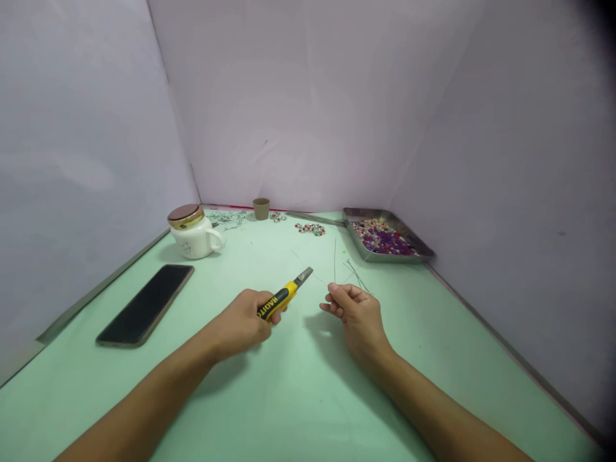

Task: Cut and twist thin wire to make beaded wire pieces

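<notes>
My left hand (pixel 243 321) is closed around the yellow and black handle of a utility knife (pixel 283 298). Its grey metal tip points up and to the right, toward my other hand. Thumb and fingers of my right hand (pixel 359 314) are pinched together on a very thin wire (pixel 317 278), which runs up and left from the fingertips and is hard to see. Just beyond that hand, several dark thin wire pieces (pixel 356 273) lie on the pale green tabletop (pixel 289 385). The two hands are apart.
On the left are a phone (pixel 147 305) and a lidded white mug (pixel 195 237). Tangled wires (pixel 228 220), a small brown cup (pixel 261 208) and beaded pieces (pixel 310 229) lie at the back. A metal tray (pixel 385 258) of beads stands back right. Pale walls (pixel 308 102) enclose the table.
</notes>
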`<state>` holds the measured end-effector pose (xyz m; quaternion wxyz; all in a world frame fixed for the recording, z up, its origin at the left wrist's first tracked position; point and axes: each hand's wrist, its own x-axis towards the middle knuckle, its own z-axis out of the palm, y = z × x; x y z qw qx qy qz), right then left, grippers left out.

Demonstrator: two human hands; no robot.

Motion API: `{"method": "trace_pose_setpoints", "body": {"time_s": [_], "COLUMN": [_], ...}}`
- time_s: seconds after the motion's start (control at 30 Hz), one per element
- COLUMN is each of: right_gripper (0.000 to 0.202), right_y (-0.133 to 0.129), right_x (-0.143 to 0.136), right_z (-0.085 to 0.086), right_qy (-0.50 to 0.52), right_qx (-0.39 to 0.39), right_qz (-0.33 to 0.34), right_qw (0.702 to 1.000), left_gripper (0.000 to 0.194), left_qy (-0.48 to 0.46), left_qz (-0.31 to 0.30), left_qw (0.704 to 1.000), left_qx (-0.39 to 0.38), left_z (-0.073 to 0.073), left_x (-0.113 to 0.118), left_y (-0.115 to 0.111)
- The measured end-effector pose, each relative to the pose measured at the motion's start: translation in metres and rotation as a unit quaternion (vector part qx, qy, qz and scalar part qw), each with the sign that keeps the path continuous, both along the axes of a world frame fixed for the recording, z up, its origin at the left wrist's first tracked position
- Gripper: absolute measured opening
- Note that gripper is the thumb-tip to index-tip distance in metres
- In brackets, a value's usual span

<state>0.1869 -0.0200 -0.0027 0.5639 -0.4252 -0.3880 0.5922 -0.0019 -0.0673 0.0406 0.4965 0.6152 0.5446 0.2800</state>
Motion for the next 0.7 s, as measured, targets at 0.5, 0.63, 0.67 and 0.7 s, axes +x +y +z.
{"method": "trace_pose_setpoints", "body": {"time_s": [0.5, 0.63, 0.67, 0.7], "right_gripper": [0.019, 0.02, 0.02, 0.02], "right_y": [0.002, 0.005, 0.005, 0.004], "right_x": [0.004, 0.008, 0.008, 0.008], "right_z": [0.0, 0.002, 0.003, 0.004], "right_qy": [-0.036, -0.047, -0.049, -0.052], "right_qx": [0.015, 0.038, 0.043, 0.048], "right_qz": [-0.019, -0.063, -0.066, -0.064], "right_qw": [0.999, 0.996, 0.996, 0.995], "left_gripper": [0.017, 0.022, 0.022, 0.023], "left_qy": [-0.106, -0.159, -0.153, -0.141], "left_qz": [0.065, 0.111, 0.101, 0.082], "left_qw": [0.99, 0.981, 0.983, 0.986], "left_qx": [-0.061, -0.023, -0.016, -0.014], "left_z": [0.013, 0.015, 0.015, 0.015], "left_x": [-0.026, -0.035, -0.035, -0.035], "left_y": [0.012, 0.013, 0.012, 0.012]}}
